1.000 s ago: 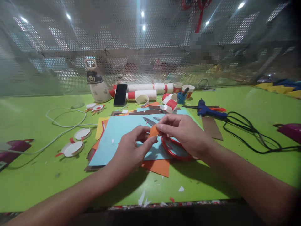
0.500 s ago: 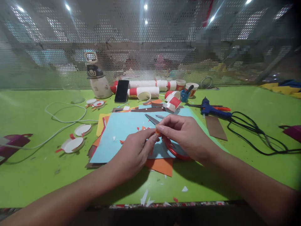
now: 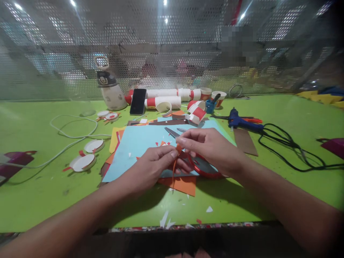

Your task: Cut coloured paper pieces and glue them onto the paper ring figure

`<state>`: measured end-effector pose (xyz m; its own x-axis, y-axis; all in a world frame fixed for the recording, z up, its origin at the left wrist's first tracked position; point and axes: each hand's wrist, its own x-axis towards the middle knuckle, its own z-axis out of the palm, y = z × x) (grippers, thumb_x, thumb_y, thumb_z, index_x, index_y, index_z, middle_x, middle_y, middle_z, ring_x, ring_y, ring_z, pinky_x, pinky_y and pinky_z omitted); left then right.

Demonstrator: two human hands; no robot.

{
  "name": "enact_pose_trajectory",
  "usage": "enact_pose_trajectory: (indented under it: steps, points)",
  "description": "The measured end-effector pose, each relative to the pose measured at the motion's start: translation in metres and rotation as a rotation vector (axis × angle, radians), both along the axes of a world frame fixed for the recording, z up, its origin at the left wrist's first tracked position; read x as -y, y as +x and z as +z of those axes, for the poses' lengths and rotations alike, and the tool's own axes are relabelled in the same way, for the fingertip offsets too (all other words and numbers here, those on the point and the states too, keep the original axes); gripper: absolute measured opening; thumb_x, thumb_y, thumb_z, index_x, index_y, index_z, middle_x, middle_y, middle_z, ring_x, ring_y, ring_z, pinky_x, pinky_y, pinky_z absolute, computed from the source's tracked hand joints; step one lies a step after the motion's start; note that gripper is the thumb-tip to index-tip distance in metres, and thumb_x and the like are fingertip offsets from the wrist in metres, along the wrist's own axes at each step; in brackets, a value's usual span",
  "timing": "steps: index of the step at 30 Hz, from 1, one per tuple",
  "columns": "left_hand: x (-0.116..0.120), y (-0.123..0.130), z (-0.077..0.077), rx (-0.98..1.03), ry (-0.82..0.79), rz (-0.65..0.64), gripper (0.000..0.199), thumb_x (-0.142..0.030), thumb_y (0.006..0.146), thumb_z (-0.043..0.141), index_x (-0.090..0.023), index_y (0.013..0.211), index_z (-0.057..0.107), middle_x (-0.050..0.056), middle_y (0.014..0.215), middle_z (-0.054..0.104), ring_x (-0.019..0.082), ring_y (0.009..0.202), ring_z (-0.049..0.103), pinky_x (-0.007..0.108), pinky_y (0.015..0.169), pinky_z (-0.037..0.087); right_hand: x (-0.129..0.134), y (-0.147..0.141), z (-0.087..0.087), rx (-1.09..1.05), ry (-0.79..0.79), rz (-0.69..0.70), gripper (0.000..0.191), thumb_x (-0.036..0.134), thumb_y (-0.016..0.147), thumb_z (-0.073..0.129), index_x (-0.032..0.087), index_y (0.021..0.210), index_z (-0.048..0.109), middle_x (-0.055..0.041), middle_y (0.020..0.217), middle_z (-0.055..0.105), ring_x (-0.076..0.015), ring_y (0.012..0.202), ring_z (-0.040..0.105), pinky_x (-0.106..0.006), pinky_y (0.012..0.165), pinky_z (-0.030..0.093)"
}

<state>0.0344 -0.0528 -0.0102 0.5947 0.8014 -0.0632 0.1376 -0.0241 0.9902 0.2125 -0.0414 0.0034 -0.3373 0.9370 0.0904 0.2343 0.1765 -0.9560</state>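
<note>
Between the fingertips of both hands is a narrow strip of orange paper (image 3: 174, 167), its lower end hanging free. My left hand (image 3: 154, 163) pinches it from the left, with thumb and forefinger closed. My right hand (image 3: 212, 145) grips its upper end between thumb and fingers. Red-handled scissors (image 3: 200, 166) lie under my right hand, blades pointing up and left over a light blue sheet (image 3: 137, 143). Small orange, red and white scraps lie on that sheet, partly hidden by my fingers. An orange sheet (image 3: 185, 185) sticks out beneath it.
White discs with red paper tabs (image 3: 82, 163) lie at left beside a white cable (image 3: 72, 143). Behind stand a phone (image 3: 138, 102), paper-cup tubes (image 3: 163, 103) and a bottle (image 3: 114, 96). At right are a blue glue gun (image 3: 239, 120) and its black cord (image 3: 290, 143).
My fingers have turned the orange strip, so more of it now hangs below them. My left hand's fingers have shifted along it. The scissors stay under my right hand.
</note>
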Motion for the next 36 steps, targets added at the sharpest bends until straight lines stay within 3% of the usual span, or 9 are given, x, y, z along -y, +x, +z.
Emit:
enact_pose_trajectory:
  steps: [3, 7, 12, 23, 31, 36]
  points:
    - [0.0000, 0.0005, -0.0025, 0.111, -0.132, -0.051, 0.030, -0.033, 0.095, 0.044, -0.015, 0.094, 0.068, 0.009, 0.091, 0.074, 0.019, 0.084, 0.066, 0.033, 0.084, 0.048, -0.0003, 0.0006, -0.0004, 0.009, -0.043, 0.045, 0.019, 0.033, 0.079, 0.066, 0.014, 0.074, 0.063, 0.0006, 0.064, 0.061, -0.0111, 0.058, 0.054, -0.024, 0.054, 0.041]
    - [0.0007, 0.0015, -0.0030, 0.105, -0.202, -0.037, 0.027, -0.034, 0.094, 0.045, -0.014, 0.096, 0.064, 0.011, 0.088, 0.074, 0.017, 0.078, 0.066, 0.032, 0.079, 0.048, -0.0016, 0.0008, -0.0013, -0.050, -0.045, 0.014, 0.017, 0.029, 0.073, 0.070, 0.015, 0.068, 0.062, 0.0026, 0.059, 0.059, -0.0093, 0.054, 0.051, -0.023, 0.052, 0.039]
    - [0.0034, 0.0031, -0.0014, 0.075, -0.206, 0.013, 0.019, -0.033, 0.093, 0.049, -0.017, 0.085, 0.055, 0.008, 0.080, 0.075, 0.014, 0.069, 0.064, 0.028, 0.071, 0.047, -0.0025, 0.0008, -0.0013, -0.106, -0.095, -0.039, 0.020, 0.030, 0.067, 0.075, 0.016, 0.065, 0.062, 0.0043, 0.055, 0.057, -0.0082, 0.050, 0.047, -0.022, 0.048, 0.035]
    - [0.0023, 0.0005, -0.0015, -0.028, -0.124, 0.067, 0.029, -0.035, 0.092, 0.051, -0.017, 0.069, 0.054, 0.001, 0.057, 0.066, 0.009, 0.050, 0.050, 0.023, 0.055, 0.035, -0.0052, 0.0012, -0.0055, -0.249, -0.217, -0.029, 0.024, 0.032, 0.069, 0.075, 0.015, 0.061, 0.059, 0.0044, 0.051, 0.054, -0.0064, 0.047, 0.043, -0.022, 0.046, 0.033]
    - [0.0005, -0.0026, -0.0105, 0.096, -0.281, -0.009, 0.026, -0.040, 0.091, 0.051, -0.016, 0.082, 0.055, 0.009, 0.077, 0.073, 0.015, 0.066, 0.063, 0.027, 0.067, 0.045, -0.0055, 0.0012, -0.0063, -0.285, -0.204, -0.035, 0.029, 0.032, 0.075, 0.070, 0.015, 0.057, 0.055, 0.0051, 0.050, 0.052, -0.0061, 0.047, 0.043, -0.022, 0.047, 0.032]
    - [0.0009, -0.0029, -0.0081, 0.074, -0.305, -0.033, 0.025, -0.040, 0.090, 0.052, -0.016, 0.081, 0.052, 0.011, 0.076, 0.074, 0.014, 0.066, 0.063, 0.026, 0.066, 0.045, -0.0051, -0.0005, -0.0041, -0.241, -0.151, -0.101, 0.027, 0.027, 0.076, 0.067, 0.015, 0.056, 0.055, 0.0057, 0.048, 0.051, -0.0060, 0.046, 0.043, -0.022, 0.047, 0.032]
